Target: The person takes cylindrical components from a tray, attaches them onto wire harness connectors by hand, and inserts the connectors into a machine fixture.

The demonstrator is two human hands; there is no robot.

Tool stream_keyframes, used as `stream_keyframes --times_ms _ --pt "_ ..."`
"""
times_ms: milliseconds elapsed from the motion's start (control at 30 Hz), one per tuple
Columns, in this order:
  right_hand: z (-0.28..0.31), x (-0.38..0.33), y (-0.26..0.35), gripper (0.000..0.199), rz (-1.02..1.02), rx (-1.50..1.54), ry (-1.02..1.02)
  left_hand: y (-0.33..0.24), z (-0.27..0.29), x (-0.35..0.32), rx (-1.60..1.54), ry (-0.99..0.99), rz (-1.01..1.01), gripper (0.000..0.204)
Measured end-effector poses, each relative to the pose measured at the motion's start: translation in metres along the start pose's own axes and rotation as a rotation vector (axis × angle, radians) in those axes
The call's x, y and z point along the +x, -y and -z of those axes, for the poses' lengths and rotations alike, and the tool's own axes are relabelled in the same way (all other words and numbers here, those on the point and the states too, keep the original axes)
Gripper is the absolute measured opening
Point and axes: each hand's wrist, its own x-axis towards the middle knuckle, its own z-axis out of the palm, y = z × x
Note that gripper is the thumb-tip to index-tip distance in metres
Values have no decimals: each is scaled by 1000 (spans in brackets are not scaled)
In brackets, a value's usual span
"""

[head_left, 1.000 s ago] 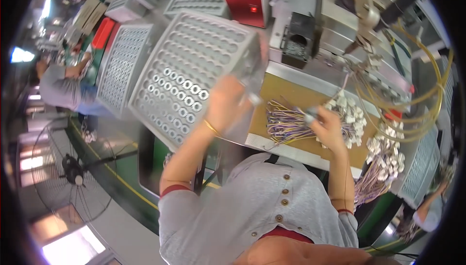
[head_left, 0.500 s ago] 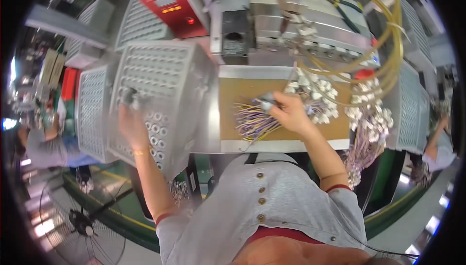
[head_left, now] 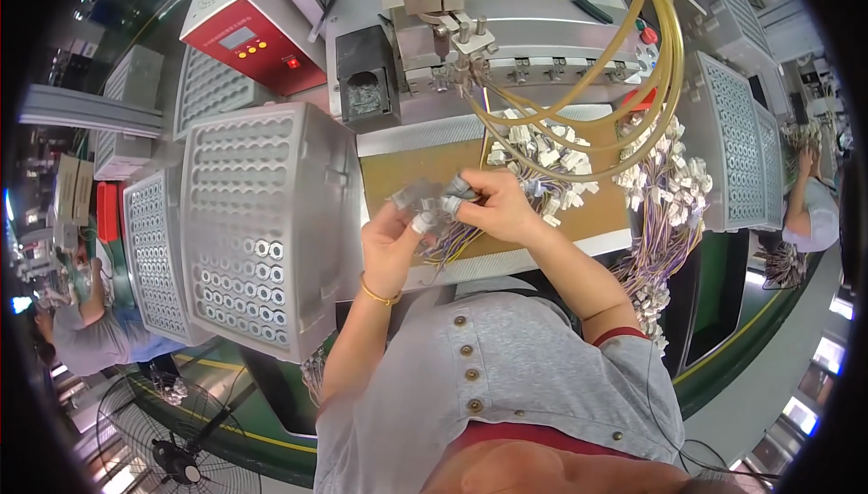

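Note:
Over the brown work board (head_left: 411,169), my left hand (head_left: 391,243) pinches a small grey ring-shaped part (head_left: 418,199) between thumb and fingers. My right hand (head_left: 493,207) holds a bundle of thin coloured wires (head_left: 452,239) with a white connector at its fingertips, right beside the left hand. The two hands almost touch. A pile of white connectors on wires (head_left: 547,152) lies just beyond the right hand.
A perforated metal tray (head_left: 258,223) holding several ring parts stands at the left, with more trays behind it. A grey press machine (head_left: 452,15) with yellow hoses (head_left: 633,69) is ahead, a red control box (head_left: 249,33) at its left. More wire harnesses (head_left: 665,214) hang at the right. Other people work at both sides.
My left hand left the perforated tray and came across to the board with a ring part. It now meets my right hand, which still holds the wires.

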Motion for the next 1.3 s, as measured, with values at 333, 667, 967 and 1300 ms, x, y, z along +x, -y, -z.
stream_keyframes --times_ms 333,667,967,1300 --pt "4 1 15 8 158 -108 89 -7 -8 0 107 -32 -65 27" --pt "7 5 18 12 -116 149 67 -6 -14 19 -268 33 116 27" --pt "59 30 -5 9 -234 441 -685 53 3 37 1096 55 -285 29" --pt "53 46 -24 15 36 566 -821 45 14 50 868 56 -288 12"
